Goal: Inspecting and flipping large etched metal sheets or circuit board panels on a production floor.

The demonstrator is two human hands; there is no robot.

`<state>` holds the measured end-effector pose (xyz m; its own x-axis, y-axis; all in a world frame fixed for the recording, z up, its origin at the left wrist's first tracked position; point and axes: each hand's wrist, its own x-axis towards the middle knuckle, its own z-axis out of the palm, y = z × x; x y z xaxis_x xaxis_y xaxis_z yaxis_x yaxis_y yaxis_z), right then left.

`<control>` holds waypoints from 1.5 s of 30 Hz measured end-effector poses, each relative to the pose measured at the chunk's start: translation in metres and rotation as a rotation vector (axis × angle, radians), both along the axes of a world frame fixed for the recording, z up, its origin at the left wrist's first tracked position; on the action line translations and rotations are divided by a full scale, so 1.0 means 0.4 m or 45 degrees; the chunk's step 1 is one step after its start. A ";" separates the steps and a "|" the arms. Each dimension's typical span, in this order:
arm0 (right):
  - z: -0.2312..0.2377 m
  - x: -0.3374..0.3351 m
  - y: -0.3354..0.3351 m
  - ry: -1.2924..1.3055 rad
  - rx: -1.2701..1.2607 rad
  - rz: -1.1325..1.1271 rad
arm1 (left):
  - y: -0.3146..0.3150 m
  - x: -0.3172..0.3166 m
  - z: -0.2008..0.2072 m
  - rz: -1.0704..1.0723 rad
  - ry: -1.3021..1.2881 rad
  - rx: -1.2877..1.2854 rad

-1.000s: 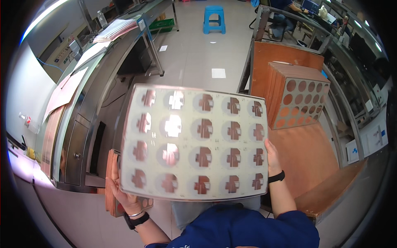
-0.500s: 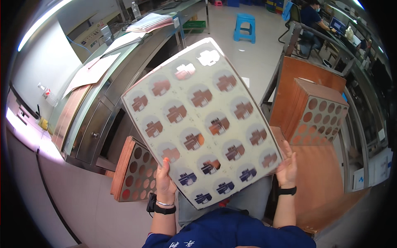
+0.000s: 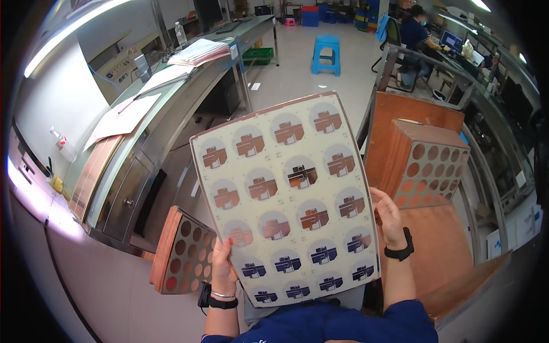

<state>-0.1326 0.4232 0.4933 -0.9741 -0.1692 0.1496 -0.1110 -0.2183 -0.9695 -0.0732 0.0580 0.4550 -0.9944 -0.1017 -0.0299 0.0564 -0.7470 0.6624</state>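
A pale circuit board panel (image 3: 291, 204) with rows of copper and dark patterns in round windows stands tilted in front of me, above my lap. My left hand (image 3: 223, 264) grips its left edge low down, thumb lying on the face. At the right edge, my right hand (image 3: 388, 220) holds the panel with bent fingers; some fingertips are hidden behind it. A stack of similar copper-dotted panels (image 3: 186, 251) leans low at the left, and another stack (image 3: 432, 166) stands at the right on a brown board.
A glass-topped workbench (image 3: 146, 128) with papers (image 3: 197, 52) runs along the left. A metal-framed rack with a brown backboard (image 3: 389, 108) stands at the right. Farther off are a blue stool (image 3: 326, 54) and a seated person (image 3: 416, 43) at a computer.
The panel has turned from a slant to nearly upright and sunk lower in view. My right hand has shifted up along its edge, fingers now more bent. The left hand keeps its grip.
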 end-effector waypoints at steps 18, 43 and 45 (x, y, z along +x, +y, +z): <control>-0.128 -0.212 0.007 0.233 -0.927 0.291 | 0.002 -0.157 0.082 0.191 0.083 0.022; -0.127 -0.085 -0.061 -0.360 -0.585 -0.163 | -0.023 -0.033 -0.077 0.167 -0.254 -0.625; -0.115 -0.083 -0.068 -0.317 -0.405 -0.199 | -0.020 -0.032 -0.073 0.168 -0.249 -0.651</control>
<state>-0.1658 0.3961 0.4471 -0.9974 0.0000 -0.0726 0.0625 -0.5099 -0.8580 -0.0860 0.0499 0.4258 -0.9532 -0.2745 -0.1267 -0.0325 -0.3234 0.9457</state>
